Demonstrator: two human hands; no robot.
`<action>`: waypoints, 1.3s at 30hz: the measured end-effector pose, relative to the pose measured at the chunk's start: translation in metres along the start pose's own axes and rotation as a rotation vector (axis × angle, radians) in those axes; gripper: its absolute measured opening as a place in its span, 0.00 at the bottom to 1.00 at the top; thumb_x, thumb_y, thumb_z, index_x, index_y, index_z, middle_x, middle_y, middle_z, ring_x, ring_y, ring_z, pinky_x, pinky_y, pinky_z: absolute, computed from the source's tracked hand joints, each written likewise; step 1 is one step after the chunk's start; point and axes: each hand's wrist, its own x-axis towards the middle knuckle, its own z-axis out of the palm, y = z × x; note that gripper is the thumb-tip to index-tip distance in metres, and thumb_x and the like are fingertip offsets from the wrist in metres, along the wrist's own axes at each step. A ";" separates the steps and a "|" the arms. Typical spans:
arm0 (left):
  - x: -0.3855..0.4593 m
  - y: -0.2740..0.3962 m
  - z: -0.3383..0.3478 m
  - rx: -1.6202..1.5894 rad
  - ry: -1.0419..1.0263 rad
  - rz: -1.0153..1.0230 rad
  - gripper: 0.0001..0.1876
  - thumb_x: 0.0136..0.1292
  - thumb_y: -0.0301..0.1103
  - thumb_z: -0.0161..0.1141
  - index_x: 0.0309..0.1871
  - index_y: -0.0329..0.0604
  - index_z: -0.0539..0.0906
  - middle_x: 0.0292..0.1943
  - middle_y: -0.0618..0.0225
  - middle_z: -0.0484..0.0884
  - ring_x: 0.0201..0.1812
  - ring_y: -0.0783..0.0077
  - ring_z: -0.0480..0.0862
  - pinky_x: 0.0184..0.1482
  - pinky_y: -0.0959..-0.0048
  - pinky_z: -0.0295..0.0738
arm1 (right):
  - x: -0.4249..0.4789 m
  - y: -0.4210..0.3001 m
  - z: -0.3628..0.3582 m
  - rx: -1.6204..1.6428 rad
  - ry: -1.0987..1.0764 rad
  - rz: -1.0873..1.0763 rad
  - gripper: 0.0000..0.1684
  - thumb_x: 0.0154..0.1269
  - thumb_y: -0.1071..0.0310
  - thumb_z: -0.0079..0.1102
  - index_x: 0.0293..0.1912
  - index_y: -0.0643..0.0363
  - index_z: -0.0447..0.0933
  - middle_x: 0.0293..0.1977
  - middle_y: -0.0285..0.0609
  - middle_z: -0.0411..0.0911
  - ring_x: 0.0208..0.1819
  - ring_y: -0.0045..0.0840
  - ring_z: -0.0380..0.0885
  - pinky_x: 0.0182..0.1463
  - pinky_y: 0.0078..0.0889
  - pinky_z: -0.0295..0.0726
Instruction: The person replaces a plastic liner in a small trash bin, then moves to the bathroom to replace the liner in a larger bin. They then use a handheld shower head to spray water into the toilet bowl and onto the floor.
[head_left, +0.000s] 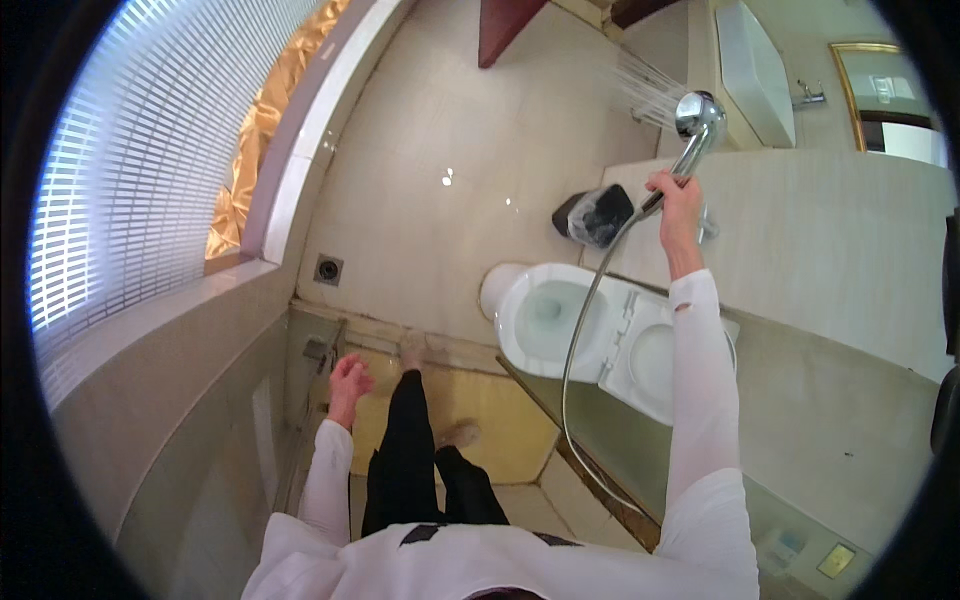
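My right hand (681, 214) is closed round the handle of a chrome handheld shower head (697, 116), held out above the area beside the toilet. Water sprays from the head towards the upper left, at the foot of the washbasin cabinet. A flexible metal shower hose (571, 352) runs from the handle down across the open toilet (551, 311) to the lower right. Nothing is in my left hand (349, 386), which hangs at the left with its fingers partly curled, over the glass and metal fittings of the shower edge.
A black waste bin (596, 215) with a plastic liner stands beside the toilet. My bare feet are on a yellowish floor panel (495, 420) behind a low sill. A floor drain (328, 269) lies left, a dark red door (506, 26) at the top, a white washbasin (756, 75) upper right.
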 end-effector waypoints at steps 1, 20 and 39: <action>0.002 -0.001 -0.002 -0.001 -0.005 -0.004 0.15 0.64 0.33 0.49 0.54 0.44 0.70 0.43 0.66 0.77 0.30 0.74 0.79 0.31 0.75 0.75 | 0.002 0.006 -0.009 0.010 -0.004 0.042 0.09 0.47 0.73 0.60 0.29 0.60 0.69 0.22 0.35 0.72 0.23 0.17 0.70 0.28 0.19 0.65; -0.002 -0.005 -0.008 0.073 0.004 -0.051 0.19 0.64 0.37 0.51 0.57 0.46 0.69 0.48 0.65 0.77 0.35 0.72 0.81 0.35 0.74 0.76 | -0.095 0.175 -0.063 -0.202 -0.097 0.636 0.09 0.43 0.72 0.58 0.27 0.59 0.68 0.17 0.37 0.72 0.17 0.18 0.70 0.18 0.20 0.56; -0.009 -0.010 0.008 0.128 -0.054 -0.070 0.20 0.64 0.37 0.51 0.58 0.44 0.68 0.48 0.66 0.75 0.36 0.72 0.80 0.37 0.73 0.74 | -0.125 0.167 -0.056 0.252 0.059 0.496 0.09 0.46 0.79 0.55 0.30 0.61 0.67 0.22 0.38 0.70 0.24 0.24 0.72 0.29 0.22 0.68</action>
